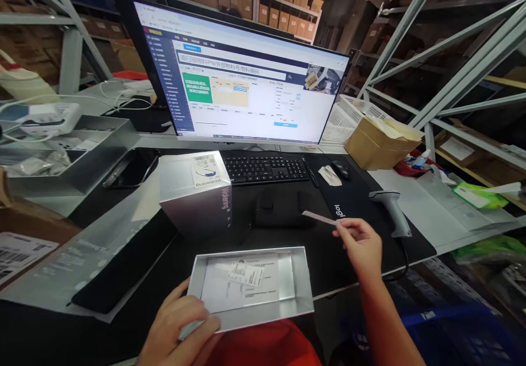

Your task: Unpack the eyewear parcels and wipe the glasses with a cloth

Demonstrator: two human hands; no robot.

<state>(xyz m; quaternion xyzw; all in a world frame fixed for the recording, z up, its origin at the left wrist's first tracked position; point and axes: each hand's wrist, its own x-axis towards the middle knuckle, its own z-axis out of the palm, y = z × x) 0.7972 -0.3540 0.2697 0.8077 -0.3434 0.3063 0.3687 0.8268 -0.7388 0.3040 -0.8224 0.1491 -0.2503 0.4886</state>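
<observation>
My left hand (181, 325) grips the near left corner of a shallow silver box (302, 286), its open side up. Inside the box lie a printed sheet (263, 289) and a smaller label-like slip (245, 273). Between thumb and fingertips my right hand (361, 242) pinches one end of a thin pale strip (318, 218), which points left over the desk mat. Just beyond the strip a black case (279, 210) rests on the mat. Behind the open box stands a closed silver "Wakening" box (195, 190) with a printed label on top.
A monitor (246, 81) rises behind a black keyboard (267, 169). To the right are a mouse (340, 170), a grey barcode scanner (392, 212) and a cardboard box (380, 138). On the left lie a black pouch (119, 267), a phone (131, 167) and a metal tray (98, 147).
</observation>
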